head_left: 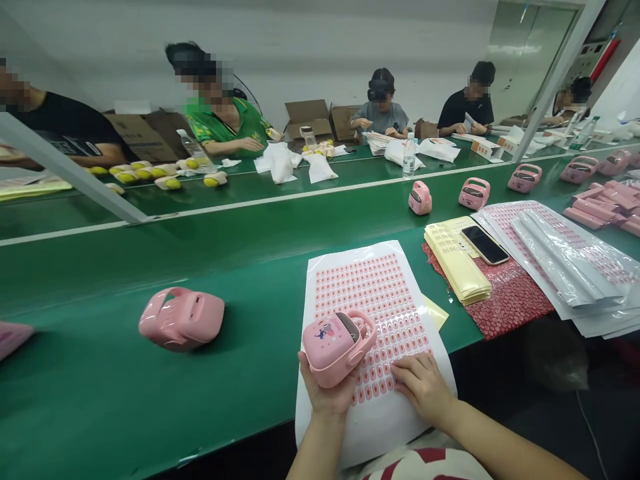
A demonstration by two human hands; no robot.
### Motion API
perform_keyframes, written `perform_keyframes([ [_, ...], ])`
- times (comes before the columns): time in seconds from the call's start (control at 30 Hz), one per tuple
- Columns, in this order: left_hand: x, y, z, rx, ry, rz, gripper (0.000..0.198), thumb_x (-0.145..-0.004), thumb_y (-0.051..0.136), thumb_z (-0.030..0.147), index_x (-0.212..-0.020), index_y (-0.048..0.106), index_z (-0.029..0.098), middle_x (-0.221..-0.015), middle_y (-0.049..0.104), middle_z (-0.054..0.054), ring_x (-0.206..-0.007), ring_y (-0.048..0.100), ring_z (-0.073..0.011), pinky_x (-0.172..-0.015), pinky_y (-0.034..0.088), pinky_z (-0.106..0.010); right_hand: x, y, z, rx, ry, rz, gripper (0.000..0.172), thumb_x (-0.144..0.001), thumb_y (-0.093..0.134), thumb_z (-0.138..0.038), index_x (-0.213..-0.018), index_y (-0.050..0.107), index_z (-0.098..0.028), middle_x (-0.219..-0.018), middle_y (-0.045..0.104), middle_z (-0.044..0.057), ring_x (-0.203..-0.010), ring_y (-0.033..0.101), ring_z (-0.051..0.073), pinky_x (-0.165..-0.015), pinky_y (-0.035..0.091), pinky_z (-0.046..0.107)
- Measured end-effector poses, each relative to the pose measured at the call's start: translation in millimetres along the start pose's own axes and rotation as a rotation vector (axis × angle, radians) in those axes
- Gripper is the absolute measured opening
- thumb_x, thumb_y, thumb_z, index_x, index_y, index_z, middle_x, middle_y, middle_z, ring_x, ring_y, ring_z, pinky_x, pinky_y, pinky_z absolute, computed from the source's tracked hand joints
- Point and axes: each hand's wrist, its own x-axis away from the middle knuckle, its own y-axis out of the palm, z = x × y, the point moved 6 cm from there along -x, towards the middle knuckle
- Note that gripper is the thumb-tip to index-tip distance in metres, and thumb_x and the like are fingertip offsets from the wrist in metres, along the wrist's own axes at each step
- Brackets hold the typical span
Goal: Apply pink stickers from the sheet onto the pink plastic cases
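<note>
My left hand [330,398] is wrapped round the underside of a small pink handled device [327,343], which is tilted so its cartoon print and dark panel show. Under it lies a white sheet of small pink oval stickers [360,283], its near end reaching my lap. My right hand [423,387] rests on the sheet's lower right, fingers bent and close together, their tips at the stickers. Whether a sticker is pinched there is hidden. Another pink handled device [183,319] lies to the left on the green bench [240,380].
Yellow sticker strips [457,263] and a phone [485,245] lie on red bubble wrap [510,300] at right. More sticker sheets [560,247] and pink parts [607,203] are beyond. Several pink devices [475,193] line the belt. Co-workers [230,120] sit opposite behind a slanted post [75,167].
</note>
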Motion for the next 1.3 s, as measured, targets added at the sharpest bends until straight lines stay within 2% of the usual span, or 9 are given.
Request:
perform_keyframes([
  [0.17,-3,11.3,-1,0.134,0.055,-0.235,0.055,-0.07,0.053,0.057,-0.114,0.052,0.025,-0.116,0.058,-0.006,-0.107,0.052,-0.024,-0.084,0.048,-0.033,-6,-2,3,-0.038,0.062,0.013,0.005,-0.075,0.059,-0.015,-0.075,0.058,-0.019,-0.086,0.061,0.004,-0.08,0.051,0.019,-0.071,0.04,0.035],
  [0.37,-5,24.3,-7,0.257,0.046,-0.517,0.053,-0.076,0.049,0.053,-0.119,0.047,0.023,-0.123,0.054,-0.006,-0.115,0.047,-0.0221,-0.096,0.04,-0.035,-9,-2,1,0.065,-0.098,0.07,0.017,-0.078,0.06,-0.021,-0.094,0.057,-0.02,-0.093,0.064,0.004,-0.079,0.051,0.019,-0.067,0.039,0.034],
  [0.47,-11,20.4,-8,0.253,0.028,-0.519,0.055,-0.076,0.047,0.054,-0.12,0.046,0.022,-0.123,0.053,-0.006,-0.116,0.045,-0.0233,-0.097,0.039,-0.037,-4,0,1,0.114,-0.177,0.165,0.01,-0.084,0.05,-0.02,-0.09,0.058,-0.021,-0.092,0.065,0.004,-0.075,0.05,0.018,-0.065,0.037,0.034],
  [0.6,-18,15.3,-7,0.23,0.051,-0.479,0.057,-0.075,0.049,0.056,-0.121,0.046,0.023,-0.122,0.055,-0.007,-0.114,0.047,-0.0234,-0.096,0.041,-0.038,-3,-3,-1,0.041,-0.199,0.211,0.019,-0.087,0.044,-0.018,-0.072,0.056,-0.02,-0.083,0.064,0.002,-0.076,0.051,0.017,-0.067,0.037,0.033],
  [0.83,-19,17.9,-12,0.188,0.033,-0.441,0.062,-0.068,0.059,0.053,-0.12,0.045,0.021,-0.124,0.053,-0.007,-0.116,0.046,-0.0226,-0.093,0.043,-0.033,-6,-2,0,0.093,-0.203,0.163,0.016,-0.087,0.044,-0.018,-0.096,0.057,-0.017,-0.083,0.063,0.005,-0.074,0.052,0.017,-0.065,0.039,0.031],
  [1.0,-18,19.6,-15,0.167,0.029,-0.417,0.073,-0.065,0.064,0.049,-0.126,0.038,0.02,-0.128,0.049,-0.01,-0.118,0.043,-0.0238,-0.092,0.044,-0.033,1,1,-2,0.053,-0.249,0.193,0.02,-0.084,0.043,-0.011,-0.085,0.061,-0.019,-0.084,0.064,0.005,-0.073,0.052,0.018,-0.064,0.039,0.034],
  [1.07,-17,22.0,-16,0.17,0.046,-0.425,0.066,-0.068,0.062,0.047,-0.125,0.04,0.021,-0.127,0.049,-0.009,-0.116,0.045,-0.024,-0.092,0.044,-0.034,-5,-6,2,-0.118,-0.127,0.182,0.015,-0.082,0.049,-0.016,-0.076,0.061,-0.021,-0.083,0.063,0.004,-0.075,0.053,0.019,-0.065,0.04,0.035],
  [1.23,-10,31.5,-25,0.196,0.047,-0.486,0.055,-0.073,0.057,0.044,-0.12,0.047,0.017,-0.125,0.052,-0.01,-0.116,0.046,-0.0227,-0.095,0.041,-0.033,-36,-32,18,-0.778,0.473,0.289,0.016,-0.073,0.063,-0.034,-0.063,0.058,-0.021,-0.099,0.056,0.006,-0.1,0.052,0.023,-0.081,0.042,0.038],
  [1.3,-5,37.1,-31,0.213,0.009,-0.513,0.053,-0.075,0.055,0.044,-0.119,0.047,0.017,-0.123,0.053,-0.01,-0.115,0.046,-0.021,-0.096,0.04,-0.03,-51,-39,14,-0.946,0.559,0.371,0.019,-0.069,0.065,-0.038,-0.062,0.058,-0.021,-0.107,0.054,0.006,-0.109,0.047,0.024,-0.09,0.038,0.04],
])
